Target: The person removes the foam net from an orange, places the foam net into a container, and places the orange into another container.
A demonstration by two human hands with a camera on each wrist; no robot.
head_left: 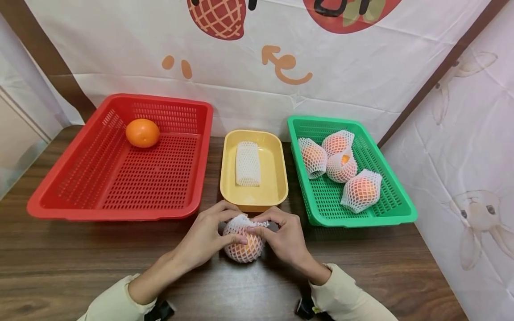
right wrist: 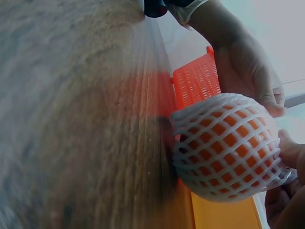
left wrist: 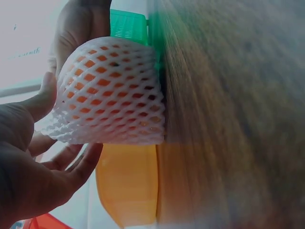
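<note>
Foam-netted orange (head_left: 243, 244) | both hands pinching its net | backdrop (head_left: 361, 67) writing unreadable

A netted fruit (head_left: 243, 244) sits on the table (head_left: 60, 249) before three side-by-side containers (head_left: 254, 166).

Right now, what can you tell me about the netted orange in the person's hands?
The orange is round and wrapped in a white foam net sleeve, with orange skin showing through the diamond-shaped holes. It sits on the wooden table, just in front of the yellow tray. The left hand cups its left side, and the right hand pinches the bunched net at its top. The net looks soft and stretchy, and it covers almost the whole fruit.
</note>
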